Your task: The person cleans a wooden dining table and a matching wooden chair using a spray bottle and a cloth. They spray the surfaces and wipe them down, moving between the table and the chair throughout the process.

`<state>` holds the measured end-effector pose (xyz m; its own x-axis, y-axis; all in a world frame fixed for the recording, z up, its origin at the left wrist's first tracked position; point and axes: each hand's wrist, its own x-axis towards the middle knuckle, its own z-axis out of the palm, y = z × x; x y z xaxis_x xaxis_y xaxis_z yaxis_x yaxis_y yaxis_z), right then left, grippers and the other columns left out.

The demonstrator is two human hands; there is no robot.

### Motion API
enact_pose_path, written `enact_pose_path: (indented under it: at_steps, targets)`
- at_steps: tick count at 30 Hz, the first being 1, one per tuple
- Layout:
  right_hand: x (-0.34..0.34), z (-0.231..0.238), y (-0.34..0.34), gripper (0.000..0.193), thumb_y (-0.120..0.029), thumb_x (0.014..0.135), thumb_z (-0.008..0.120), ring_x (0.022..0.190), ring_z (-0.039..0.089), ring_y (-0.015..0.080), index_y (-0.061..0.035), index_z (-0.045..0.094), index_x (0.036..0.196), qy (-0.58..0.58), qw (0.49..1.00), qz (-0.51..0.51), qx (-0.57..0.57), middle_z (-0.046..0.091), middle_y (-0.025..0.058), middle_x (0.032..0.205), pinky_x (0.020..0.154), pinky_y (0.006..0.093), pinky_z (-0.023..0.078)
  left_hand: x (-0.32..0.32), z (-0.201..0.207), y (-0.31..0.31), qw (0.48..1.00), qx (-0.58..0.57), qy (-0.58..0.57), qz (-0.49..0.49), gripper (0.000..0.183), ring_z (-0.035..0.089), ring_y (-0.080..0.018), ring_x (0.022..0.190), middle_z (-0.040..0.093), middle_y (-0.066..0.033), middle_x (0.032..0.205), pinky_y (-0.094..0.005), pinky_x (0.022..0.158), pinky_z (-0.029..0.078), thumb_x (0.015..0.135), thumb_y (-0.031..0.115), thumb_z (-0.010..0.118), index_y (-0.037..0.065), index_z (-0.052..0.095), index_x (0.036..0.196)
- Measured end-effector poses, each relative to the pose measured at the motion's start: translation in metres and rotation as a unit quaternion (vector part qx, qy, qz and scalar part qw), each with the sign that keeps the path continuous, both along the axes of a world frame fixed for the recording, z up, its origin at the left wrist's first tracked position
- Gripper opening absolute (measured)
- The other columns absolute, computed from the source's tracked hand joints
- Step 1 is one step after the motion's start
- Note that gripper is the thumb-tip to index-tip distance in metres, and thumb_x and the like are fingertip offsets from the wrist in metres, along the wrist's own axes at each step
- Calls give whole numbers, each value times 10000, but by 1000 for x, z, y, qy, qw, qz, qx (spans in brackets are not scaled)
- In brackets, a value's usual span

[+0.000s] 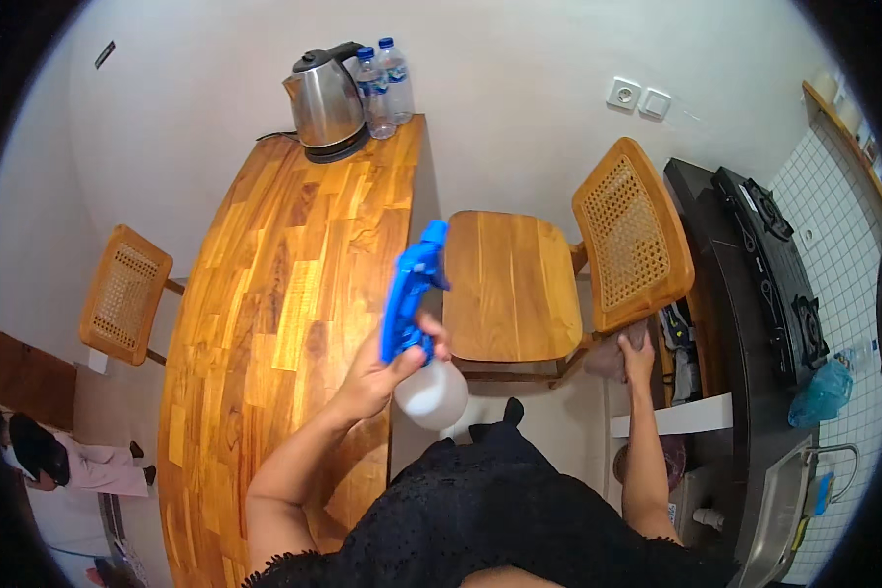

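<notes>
My left hand (377, 374) is closed round the neck of a spray bottle (431, 397) with a blue trigger head and a cloudy white body. The bottle is tilted in the air between the wooden table (294, 294) and a wooden chair (510, 284). Lower right of the chair's woven cane backrest (632, 235), my right hand (639, 355) grips a brownish-grey cloth (608, 363). Some of the cloth is hidden behind my fingers.
A steel kettle (328, 103) and two plastic water bottles (395, 88) stand at the table's far end. Another cane chair (125, 294) is on the left. Along the right run a black gas stove (769, 265) and a sink (769, 529). A person (78, 456) is at the far left.
</notes>
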<state>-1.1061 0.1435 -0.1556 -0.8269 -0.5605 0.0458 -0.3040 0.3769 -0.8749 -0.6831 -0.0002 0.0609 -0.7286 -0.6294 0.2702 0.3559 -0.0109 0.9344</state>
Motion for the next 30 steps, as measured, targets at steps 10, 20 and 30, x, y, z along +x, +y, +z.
enact_pose_path:
  at_steps: [10, 20, 30]
  targets:
    - [258, 150, -115, 505, 3, 730, 614, 1182, 483, 276, -23, 503, 1223, 85, 869, 429, -230, 539, 140, 1230, 959, 330, 396, 98, 44, 31, 950, -177, 5, 256, 441, 508, -172, 638, 509, -39, 709, -372, 766, 388, 840, 523, 546, 114, 484, 994]
    - [331, 112, -311, 358, -163, 745, 617, 1271, 362, 244, -298, 622, 1076, 402, 665, 600, -190, 491, -21, 1281, 1011, 553, 282, 163, 59, 52, 853, -266, -75, 442, 419, 453, -116, 585, 456, 1, 658, -344, 790, 338, 890, 512, 463, 112, 419, 1008]
    - [368, 107, -320, 229, -115, 766, 563, 1147, 397, 212, -195, 621, 972, 400, 694, 541, -257, 505, 13, 1084, 959, 594, 267, 168, 49, 32, 814, -135, -105, 556, 408, 429, -124, 604, 442, -13, 682, -352, 783, 343, 902, 488, 456, 97, 414, 1008]
